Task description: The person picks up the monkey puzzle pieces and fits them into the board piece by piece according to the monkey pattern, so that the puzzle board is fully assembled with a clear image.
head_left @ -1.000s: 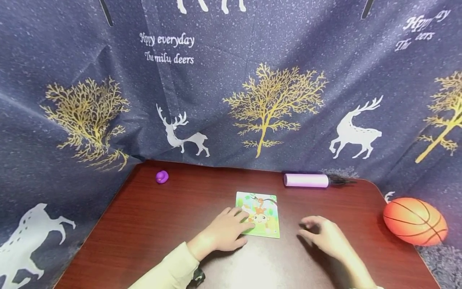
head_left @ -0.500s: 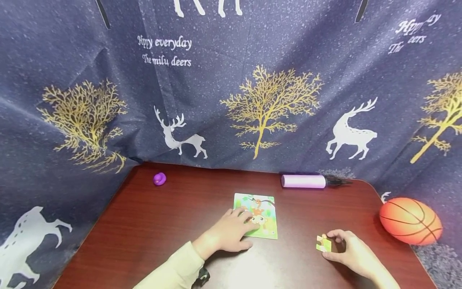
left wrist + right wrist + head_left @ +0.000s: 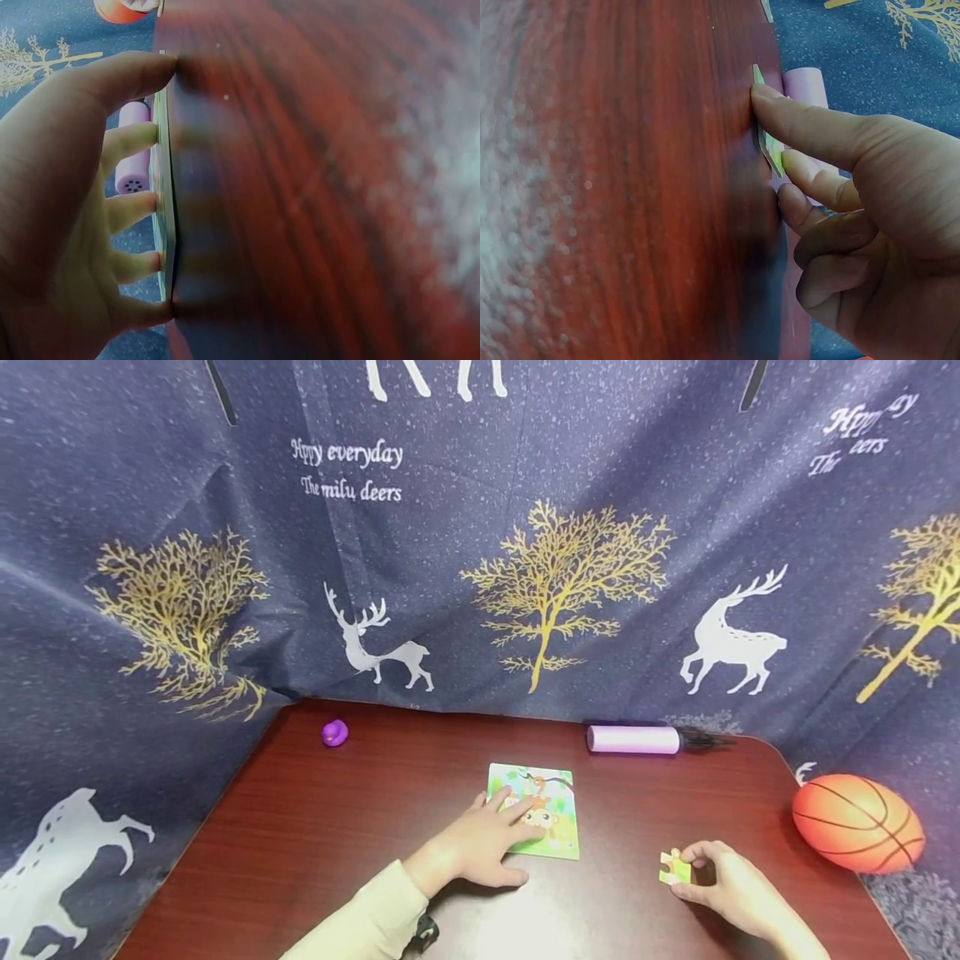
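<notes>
A square picture puzzle [image 3: 564,837] with a cartoon monkey lies flat at the middle of the table. My left hand [image 3: 486,845] rests on its left part with fingers spread, covering some of the picture. In the left wrist view the fingertips [image 3: 142,262] touch the puzzle's face and the thumb lies on the table by its edge. To the right, my right hand [image 3: 733,887] pinches a small green and yellow puzzle piece [image 3: 677,867] between thumb and fingers. Seen from the right wrist, the piece [image 3: 767,142] is tilted, close over the table.
At the table's back right lies a pink hand pump [image 3: 633,739] with a black end. A purple rubber duck [image 3: 334,732] sits at the back left. An orange basketball [image 3: 858,823] stands by the right edge. A dark curtain [image 3: 442,568] hangs behind the table [image 3: 360,802].
My right hand has moved right and toward me, and the puzzle piece now shows in its fingers. The left hand has slid slightly right over the puzzle, its fingers spread wider.
</notes>
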`<state>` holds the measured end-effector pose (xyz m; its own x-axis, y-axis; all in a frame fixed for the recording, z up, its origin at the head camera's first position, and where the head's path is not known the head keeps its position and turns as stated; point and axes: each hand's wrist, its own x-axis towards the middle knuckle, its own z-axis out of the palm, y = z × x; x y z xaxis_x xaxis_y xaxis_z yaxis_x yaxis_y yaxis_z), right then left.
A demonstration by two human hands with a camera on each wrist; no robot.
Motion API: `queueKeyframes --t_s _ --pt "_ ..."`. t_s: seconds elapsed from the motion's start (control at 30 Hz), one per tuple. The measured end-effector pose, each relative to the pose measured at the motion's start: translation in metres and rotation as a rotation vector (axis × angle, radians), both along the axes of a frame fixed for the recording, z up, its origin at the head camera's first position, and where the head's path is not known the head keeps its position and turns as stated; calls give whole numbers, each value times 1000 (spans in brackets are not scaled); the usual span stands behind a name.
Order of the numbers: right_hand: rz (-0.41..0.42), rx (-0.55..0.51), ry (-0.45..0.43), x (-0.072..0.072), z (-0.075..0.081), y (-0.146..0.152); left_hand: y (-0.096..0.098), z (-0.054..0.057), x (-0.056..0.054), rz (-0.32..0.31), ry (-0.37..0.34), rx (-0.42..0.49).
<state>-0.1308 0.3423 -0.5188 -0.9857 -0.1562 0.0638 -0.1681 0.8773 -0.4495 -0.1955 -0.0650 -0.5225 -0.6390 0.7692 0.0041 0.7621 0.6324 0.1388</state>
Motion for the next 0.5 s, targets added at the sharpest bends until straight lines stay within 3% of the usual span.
queueKeyframes --t_s 0.27,0.5 --pt "-20 -24 3 3 -1 -1 4 2 4 17 -15 -27" --pt "-7 -149 -32 1 -3 -2 5 4 5 29 -8 -54"
